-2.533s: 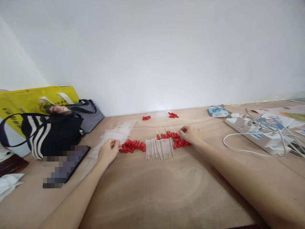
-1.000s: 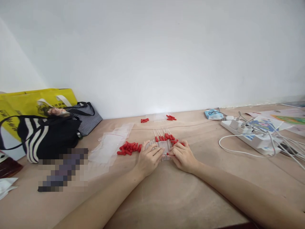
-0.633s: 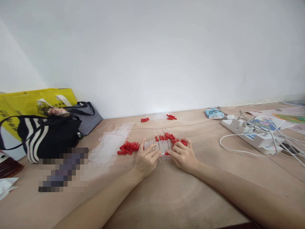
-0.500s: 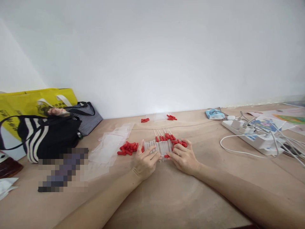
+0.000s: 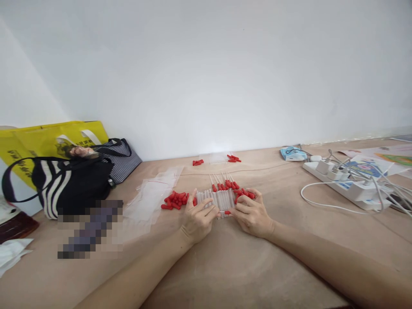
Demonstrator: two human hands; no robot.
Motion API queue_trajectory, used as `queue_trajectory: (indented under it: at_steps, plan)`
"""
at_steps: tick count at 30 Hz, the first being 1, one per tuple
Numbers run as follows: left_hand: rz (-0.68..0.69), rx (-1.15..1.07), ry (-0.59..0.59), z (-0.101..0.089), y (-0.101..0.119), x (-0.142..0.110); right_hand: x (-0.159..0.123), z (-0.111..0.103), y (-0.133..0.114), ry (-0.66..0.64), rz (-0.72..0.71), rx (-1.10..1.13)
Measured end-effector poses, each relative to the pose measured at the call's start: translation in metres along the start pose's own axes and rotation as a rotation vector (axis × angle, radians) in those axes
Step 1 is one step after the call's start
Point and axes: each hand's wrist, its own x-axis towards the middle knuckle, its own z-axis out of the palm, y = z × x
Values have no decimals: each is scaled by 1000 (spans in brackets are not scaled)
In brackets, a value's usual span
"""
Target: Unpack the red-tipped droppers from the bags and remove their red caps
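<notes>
My left hand [image 5: 198, 221] pinches a thin clear dropper tube between thumb and fingers. On the tube's right end is a small red rubber bulb [image 5: 227, 213], gripped by the fingertips of my right hand [image 5: 253, 216]. Just behind the fingers lies a row of clear dropper tubes [image 5: 226, 198], side by side. Several droppers with red bulbs [image 5: 228, 184] lie beyond that row, tips pointing away. Loose red bulbs [image 5: 175, 200] are heaped left of my left hand. More red bulbs [image 5: 245, 193] lie against my right fingers, partly hidden.
Clear plastic bags [image 5: 151, 195] spread left of the heap. Farther back are more red pieces [image 5: 234, 159] by the wall. At left stand a black bag [image 5: 80, 184] and a yellow bag [image 5: 38, 137]. A power strip [image 5: 349, 189] with cables and a blue mask [image 5: 292, 153] lie right.
The camera view has turned slightly left, so everything appears a little farther right. Both hands keep their hold on the tube and bulb, with hardly any movement.
</notes>
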Motion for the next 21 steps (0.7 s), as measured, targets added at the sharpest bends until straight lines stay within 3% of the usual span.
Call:
queue_trajectory:
  at_steps: [9,15,21]
  plan:
    - [-25,13,-32,-2,2,0,1,-1,0,-9,3,19]
    - [-5,25,8,-3,-2,0,-2,-1,2,-10,3,70]
    - [-150,81,-4,-8,-19,-8,-3,-2,15,75,245,79]
